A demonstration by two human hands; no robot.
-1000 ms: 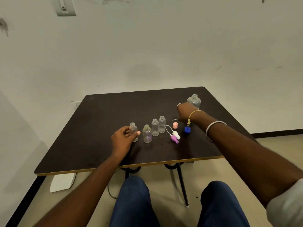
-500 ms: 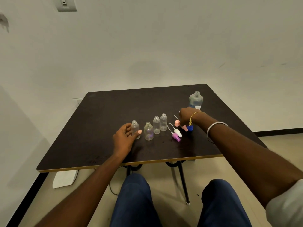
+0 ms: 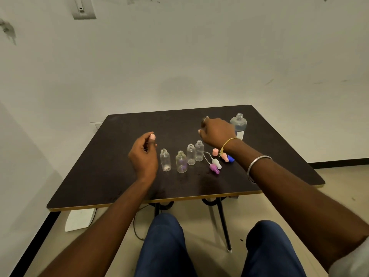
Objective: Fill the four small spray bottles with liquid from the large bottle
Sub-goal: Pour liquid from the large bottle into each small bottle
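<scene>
Hovering just left of the large bottle (image 3: 238,124), the right hand (image 3: 217,133) curls; contents unclear.

Bare tabletop (image 3: 95,176) left of the four small bottles (image 3: 181,161) (loose caps (image 3: 216,163) on their right).

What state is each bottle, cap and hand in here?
Small spray bottles, upright, uncapped, apparently empty.
Large bottle, upright, uncapped.
Spray caps, off, lying on the table.
Left hand, loosely curled, empty.
Right hand, above the table, nothing visibly held.
</scene>
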